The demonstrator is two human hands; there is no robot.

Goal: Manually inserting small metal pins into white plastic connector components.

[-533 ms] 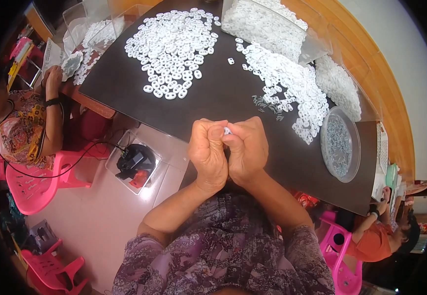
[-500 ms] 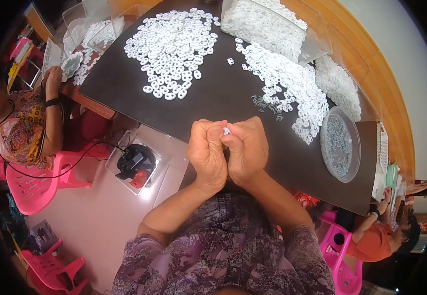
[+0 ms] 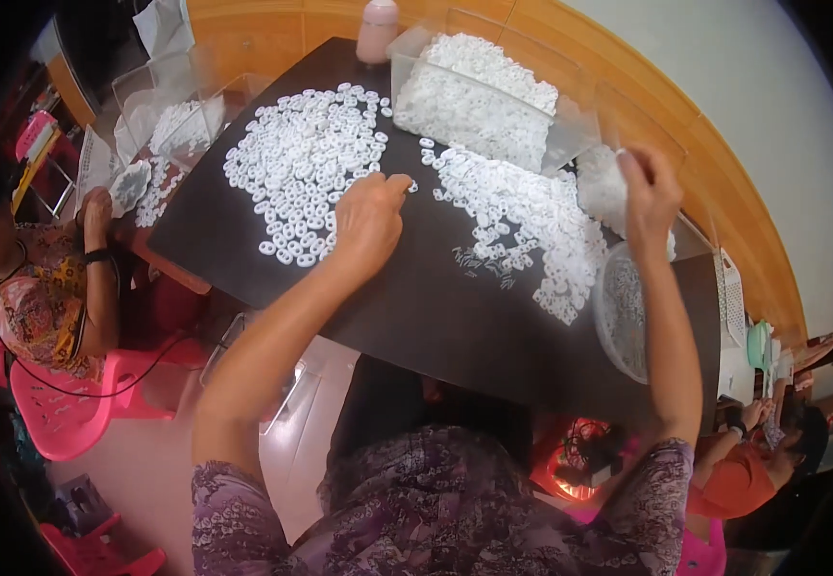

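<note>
My left hand (image 3: 370,219) reaches over the table at the right edge of a heap of white oval pieces with two holes (image 3: 306,154). Its fingers are curled and the fingertips close together, beside a lone small white piece (image 3: 413,187); whether they grip anything is hidden. My right hand (image 3: 653,192) is raised at the right, over a clear box of white pieces (image 3: 601,187). Its fingers are bent and smeared by motion, with a whitish speck near the fingertips. Between my hands spreads a second heap of white pieces (image 3: 512,206), with small grey slivers (image 3: 483,267) in front of it.
A large clear bin of white pieces (image 3: 479,106) and a pink bottle (image 3: 377,34) stand at the back. Under my right forearm lies a round clear tray of grey bits (image 3: 618,312). People sit at both sides, near a pink chair (image 3: 61,403) on the left.
My hands were together in front of me, pinching a small white piece. They have parted: the left moved forward and left, the right forward and right. The view has shifted.
</note>
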